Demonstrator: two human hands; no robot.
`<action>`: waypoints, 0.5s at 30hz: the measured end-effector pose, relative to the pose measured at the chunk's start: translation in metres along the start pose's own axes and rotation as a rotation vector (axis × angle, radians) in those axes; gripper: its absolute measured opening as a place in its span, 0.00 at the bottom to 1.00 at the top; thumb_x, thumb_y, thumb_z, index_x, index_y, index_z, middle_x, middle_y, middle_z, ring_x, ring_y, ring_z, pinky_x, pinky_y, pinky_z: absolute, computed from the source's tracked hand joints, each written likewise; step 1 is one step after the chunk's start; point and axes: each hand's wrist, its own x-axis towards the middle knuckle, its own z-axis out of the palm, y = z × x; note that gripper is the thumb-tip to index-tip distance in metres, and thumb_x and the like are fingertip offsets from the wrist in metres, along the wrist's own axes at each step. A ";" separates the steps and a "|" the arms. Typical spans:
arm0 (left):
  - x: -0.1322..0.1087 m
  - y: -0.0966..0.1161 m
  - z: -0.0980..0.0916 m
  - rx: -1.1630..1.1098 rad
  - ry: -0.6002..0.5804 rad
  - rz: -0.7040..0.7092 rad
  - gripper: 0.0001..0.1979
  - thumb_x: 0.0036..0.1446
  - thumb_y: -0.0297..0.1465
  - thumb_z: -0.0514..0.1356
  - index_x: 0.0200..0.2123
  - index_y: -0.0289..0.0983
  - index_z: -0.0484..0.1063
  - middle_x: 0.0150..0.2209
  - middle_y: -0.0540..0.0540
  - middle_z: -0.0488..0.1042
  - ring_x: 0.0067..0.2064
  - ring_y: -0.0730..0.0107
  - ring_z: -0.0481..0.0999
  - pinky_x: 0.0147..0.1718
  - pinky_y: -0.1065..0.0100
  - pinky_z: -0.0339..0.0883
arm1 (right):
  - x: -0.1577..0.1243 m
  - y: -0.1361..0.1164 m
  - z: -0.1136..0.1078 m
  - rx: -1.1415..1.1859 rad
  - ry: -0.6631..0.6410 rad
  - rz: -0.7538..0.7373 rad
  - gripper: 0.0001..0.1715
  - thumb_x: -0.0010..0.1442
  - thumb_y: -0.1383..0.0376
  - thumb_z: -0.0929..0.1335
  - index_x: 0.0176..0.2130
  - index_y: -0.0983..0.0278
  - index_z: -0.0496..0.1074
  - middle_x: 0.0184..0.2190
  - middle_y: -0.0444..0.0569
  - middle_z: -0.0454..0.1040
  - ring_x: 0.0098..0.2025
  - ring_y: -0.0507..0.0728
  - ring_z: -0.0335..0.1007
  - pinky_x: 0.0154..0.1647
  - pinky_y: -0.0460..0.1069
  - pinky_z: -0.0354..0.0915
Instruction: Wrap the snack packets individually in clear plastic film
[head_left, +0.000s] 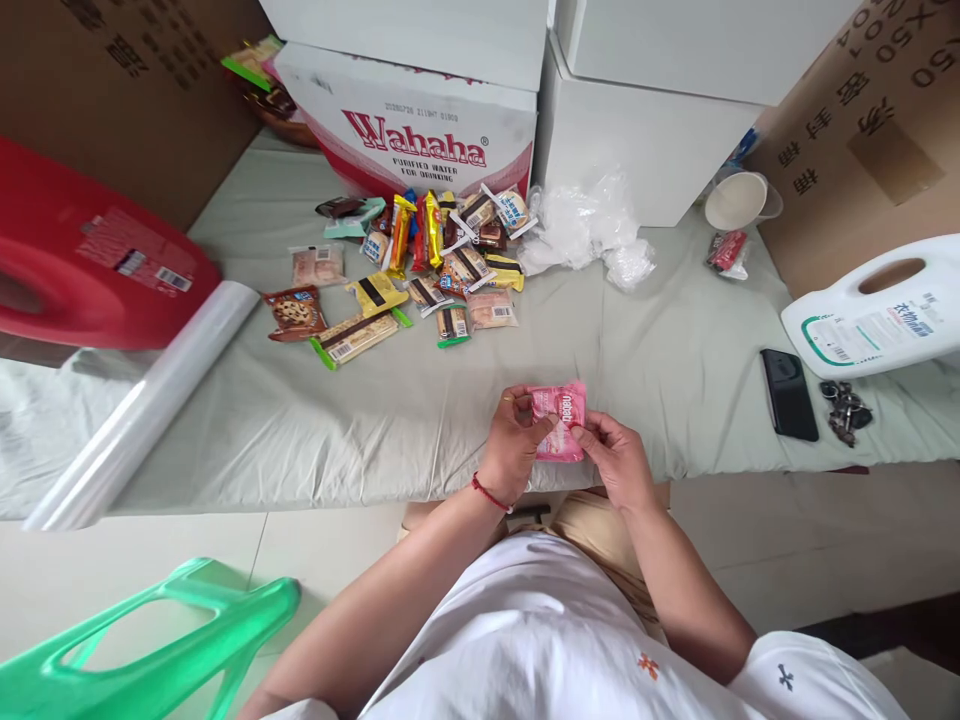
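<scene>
A pink snack packet (pixel 559 440) with white lettering is held between both hands, over the front part of the cloth-covered table (pixel 420 430). My left hand (pixel 513 436) grips its left side, thumb lying across the front and fingers behind. On the lower right side my right hand (pixel 616 455) pinches it between thumb and fingers. Farther back lies a heap of small wrapped snacks (pixel 431 240) in yellow, brown, red and white wrappers. Nearest the hands in that heap is a pale pink clear-wrapped biscuit (pixel 493 310).
Behind the snacks stand a Wahaha carton (pixel 420 130) and white boxes (pixel 622 130), with crumpled clear plastic (pixel 589 230). At left are a red jug (pixel 97 250), a plastic roll (pixel 150 410) and a green stool (pixel 165 640). A phone (pixel 789 395), keys (pixel 847 410) and white bottle (pixel 877 310) lie right.
</scene>
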 end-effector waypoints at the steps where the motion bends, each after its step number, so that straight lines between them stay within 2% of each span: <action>1: 0.000 0.000 0.000 0.020 0.003 -0.007 0.32 0.37 0.31 0.75 0.45 0.39 0.66 0.42 0.48 0.74 0.37 0.71 0.76 0.34 0.69 0.71 | 0.001 0.000 -0.004 0.020 -0.012 0.022 0.22 0.57 0.47 0.75 0.42 0.60 0.81 0.31 0.45 0.77 0.33 0.56 0.70 0.34 0.49 0.67; 4: -0.001 0.006 -0.008 0.136 0.056 0.043 0.30 0.37 0.31 0.74 0.46 0.38 0.67 0.42 0.48 0.72 0.38 0.73 0.75 0.37 0.69 0.71 | 0.006 -0.001 -0.026 0.013 0.042 0.054 0.23 0.53 0.47 0.77 0.40 0.61 0.81 0.30 0.45 0.77 0.31 0.55 0.70 0.33 0.48 0.67; 6: 0.000 0.018 -0.026 0.254 0.123 0.143 0.27 0.40 0.33 0.72 0.45 0.38 0.69 0.42 0.48 0.71 0.39 0.73 0.74 0.38 0.69 0.71 | 0.015 -0.003 -0.050 -0.004 0.152 0.071 0.23 0.50 0.48 0.79 0.38 0.62 0.81 0.29 0.44 0.78 0.29 0.54 0.69 0.31 0.48 0.65; 8: 0.001 0.036 -0.054 0.377 0.214 0.276 0.24 0.43 0.35 0.71 0.44 0.38 0.69 0.42 0.48 0.72 0.41 0.70 0.74 0.37 0.70 0.71 | 0.030 -0.007 -0.084 0.006 0.289 0.108 0.25 0.43 0.50 0.81 0.36 0.63 0.79 0.27 0.44 0.77 0.27 0.52 0.67 0.26 0.46 0.61; 11: 0.000 0.064 -0.110 0.608 0.432 0.496 0.21 0.46 0.34 0.69 0.44 0.38 0.70 0.44 0.46 0.72 0.43 0.68 0.75 0.36 0.68 0.72 | 0.072 -0.023 -0.144 0.004 0.498 0.149 0.25 0.36 0.57 0.83 0.32 0.64 0.76 0.24 0.42 0.73 0.23 0.51 0.63 0.21 0.46 0.54; 13: -0.004 0.079 -0.144 0.800 0.614 0.624 0.16 0.47 0.32 0.67 0.41 0.38 0.71 0.45 0.46 0.70 0.40 0.68 0.74 0.34 0.67 0.72 | 0.110 -0.044 -0.186 -0.085 0.655 0.127 0.18 0.41 0.63 0.81 0.29 0.63 0.74 0.22 0.42 0.71 0.22 0.50 0.60 0.21 0.47 0.50; 15: -0.008 0.089 -0.171 0.978 0.707 0.673 0.11 0.49 0.31 0.65 0.37 0.39 0.73 0.42 0.45 0.70 0.45 0.61 0.73 0.35 0.65 0.73 | 0.149 -0.074 -0.227 -0.156 0.784 0.083 0.13 0.51 0.67 0.78 0.26 0.61 0.71 0.22 0.44 0.69 0.22 0.50 0.57 0.23 0.49 0.49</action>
